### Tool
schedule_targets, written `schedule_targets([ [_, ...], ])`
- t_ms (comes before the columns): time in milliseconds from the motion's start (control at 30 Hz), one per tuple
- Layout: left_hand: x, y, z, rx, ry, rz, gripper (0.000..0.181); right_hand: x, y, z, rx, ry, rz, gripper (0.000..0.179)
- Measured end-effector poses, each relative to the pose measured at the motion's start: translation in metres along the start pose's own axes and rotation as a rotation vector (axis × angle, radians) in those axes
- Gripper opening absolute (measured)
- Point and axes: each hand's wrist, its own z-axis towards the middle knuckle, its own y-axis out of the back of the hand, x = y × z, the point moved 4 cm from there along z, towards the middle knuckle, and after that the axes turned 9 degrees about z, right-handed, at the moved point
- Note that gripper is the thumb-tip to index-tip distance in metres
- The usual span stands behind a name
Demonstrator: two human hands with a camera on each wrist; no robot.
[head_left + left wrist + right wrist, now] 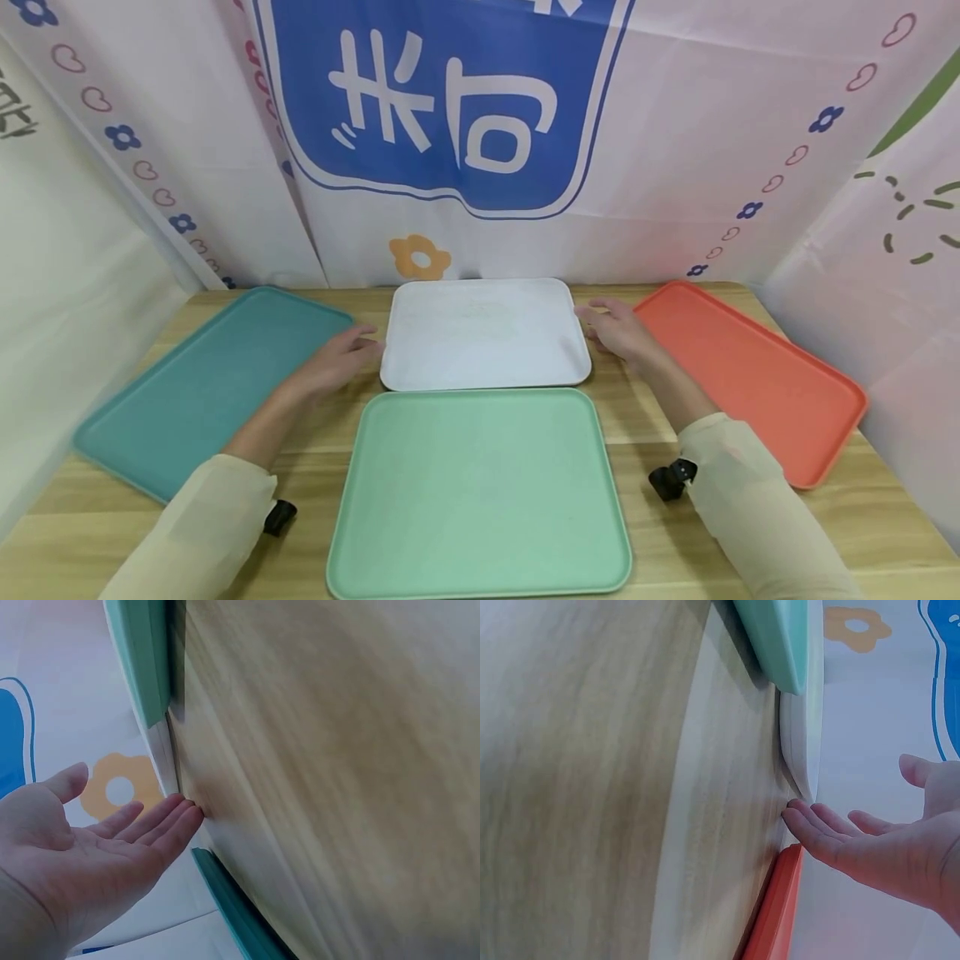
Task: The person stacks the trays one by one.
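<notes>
A white tray lies flat at the back of the wooden table, between the two hands. My left hand is at its left edge, fingertips right by the rim. On the opposite side my right hand has its fingertips at the right rim. Both wrist views show the left hand and the right hand with fingers extended and thumbs raised, low by the tabletop, holding nothing. In front of the white tray a light green tray lies close against its near edge.
A teal tray lies angled on the left, partly under the left forearm in view. An orange-red tray is angled on the right, beside the right forearm. Behind the wooden table hangs a printed cloth, with more cloth at both sides.
</notes>
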Motion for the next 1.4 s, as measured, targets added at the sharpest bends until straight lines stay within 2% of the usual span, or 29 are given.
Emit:
schedule_targets([
  [233, 0.001, -0.004, 0.001, 0.028, 0.02, 0.046, 0.068, 0.0, 0.0, 0.002, 0.023, 0.013, -0.019, 0.07],
  [433, -0.004, -0.004, 0.005, 0.056, 0.036, 0.087, 0.072, 0.002, 0.001, 0.002, 0.027, 0.025, -0.042, 0.07],
  [733, -0.007, -0.002, 0.012, 0.056, 0.038, -0.002, 0.07, 0.0, 0.001, 0.01, -0.004, -0.007, -0.069, 0.07],
  [1067, -0.005, -0.001, 0.018, 0.031, 0.115, -0.039, 0.069, 0.001, -0.002, 0.015, -0.013, -0.022, -0.006, 0.066],
  [1400, -0.005, 0.002, 0.022, 0.008, 0.139, -0.108, 0.069, 0.0, -0.003, 0.02, -0.027, -0.048, 0.045, 0.066],
])
